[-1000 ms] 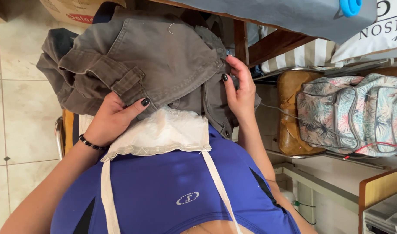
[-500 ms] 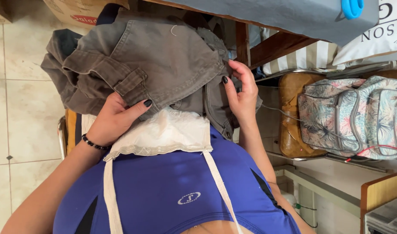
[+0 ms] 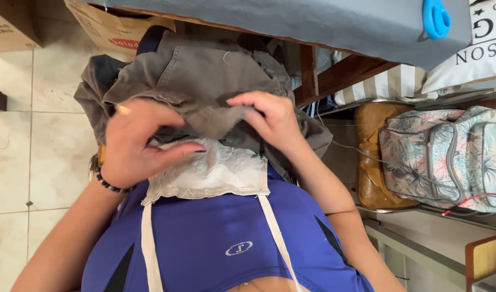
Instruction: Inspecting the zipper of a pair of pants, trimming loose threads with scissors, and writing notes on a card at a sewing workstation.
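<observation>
From the head camera we look down at our lap, where the grey-brown trousers (image 3: 199, 81) lie bunched up against the desk edge (image 3: 313, 21), with their long side running left to right. Our right hand (image 3: 269, 116) is nearer the middle, and its fingers (image 3: 242, 103) are closed, pinching a soft fold of the cloth. Our left hand (image 3: 131, 143) sits just beside it with fingers loosely open, thumb resting on the white lacy apron bib (image 3: 210, 173). The trousers look thick and rough. A flowery backpack (image 3: 448, 157) sits off to the right, well apart.
</observation>
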